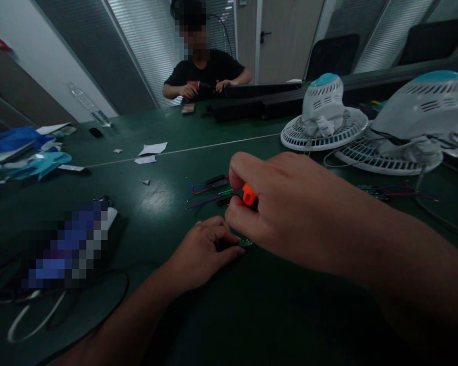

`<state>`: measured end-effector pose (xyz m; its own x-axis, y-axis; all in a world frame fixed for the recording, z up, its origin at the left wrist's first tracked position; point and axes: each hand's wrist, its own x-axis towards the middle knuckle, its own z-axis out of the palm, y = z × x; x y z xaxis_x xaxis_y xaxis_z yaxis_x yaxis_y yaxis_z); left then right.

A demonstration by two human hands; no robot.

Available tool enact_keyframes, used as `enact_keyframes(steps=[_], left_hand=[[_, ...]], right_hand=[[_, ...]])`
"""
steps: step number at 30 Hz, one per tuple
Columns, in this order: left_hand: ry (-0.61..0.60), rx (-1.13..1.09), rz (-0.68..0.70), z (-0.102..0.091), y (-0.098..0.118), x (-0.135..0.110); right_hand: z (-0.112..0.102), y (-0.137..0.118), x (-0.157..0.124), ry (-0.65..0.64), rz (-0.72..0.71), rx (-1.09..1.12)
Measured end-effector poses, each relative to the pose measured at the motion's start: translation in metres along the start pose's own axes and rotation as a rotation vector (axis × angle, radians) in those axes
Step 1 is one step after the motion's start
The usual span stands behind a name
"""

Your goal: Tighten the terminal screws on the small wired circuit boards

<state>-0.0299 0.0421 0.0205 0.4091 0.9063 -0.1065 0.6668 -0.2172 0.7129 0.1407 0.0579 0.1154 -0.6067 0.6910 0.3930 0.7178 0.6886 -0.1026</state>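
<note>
My left hand (204, 251) rests low over the green table, with thumb and fingers pinching the edge of a small green circuit board (246, 242). Above and to the right, my right hand (286, 203) is closed around a tool with an orange-and-black handle (249, 195); its working end is hidden, so its kind does not show. Just beyond my hands lie black parts (216, 181) with red and blue wires, next to another strip of green board (226, 192). My right forearm partly covers more wired boards (370, 190) on the right.
Two white fan heads (324, 127) with blue tops lie face down at the right. Across the table a person (206, 71) holds a red power drill (194, 87). A blurred-out device (68, 244) with cables is at left, near blue plastic wrapping (41, 162) and paper scraps (152, 148).
</note>
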Motion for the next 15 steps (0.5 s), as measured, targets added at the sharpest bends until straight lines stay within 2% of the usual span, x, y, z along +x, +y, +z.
enact_keyframes(steps=[5, 9, 15], left_hand=[[-0.012, 0.000, 0.017, -0.0008, 0.0009, 0.0001], [-0.007, -0.020, 0.030, -0.0006, 0.0010, -0.0002], [-0.014, 0.033, 0.028, -0.0019, 0.0003, 0.0010]], right_hand=[[-0.0030, -0.0021, 0.0009, -0.029, 0.007, 0.026], [-0.0047, -0.0032, 0.0029, -0.011, 0.071, -0.021], [-0.0025, -0.0020, 0.0054, -0.053, 0.068, -0.083]])
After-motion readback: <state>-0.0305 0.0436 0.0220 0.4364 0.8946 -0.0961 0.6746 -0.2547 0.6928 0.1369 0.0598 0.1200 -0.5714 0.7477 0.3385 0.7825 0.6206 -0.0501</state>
